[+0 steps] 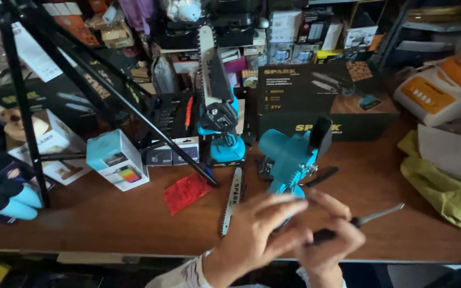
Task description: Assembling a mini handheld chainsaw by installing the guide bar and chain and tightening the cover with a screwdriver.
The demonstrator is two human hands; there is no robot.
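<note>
My right hand (331, 240) grips the dark handle of a screwdriver (372, 216), whose metal shaft points right over the wooden desk (134, 218). My left hand (252, 234) lies over the right one, fingers spread and blurred, just below a blue mini chainsaw body (289, 154) that sits without its bar. A loose saw bar with chain (231, 200) rests to the left of my left hand. A second, complete blue mini chainsaw (219, 114) stands upright behind it.
A black tripod (28, 117) straddles the desk's left side. Beside it are a light-blue box (117, 159), a red plastic bag (185, 191), a dark product carton (324, 98), yellow cloth (444, 189) at right and cluttered shelves behind.
</note>
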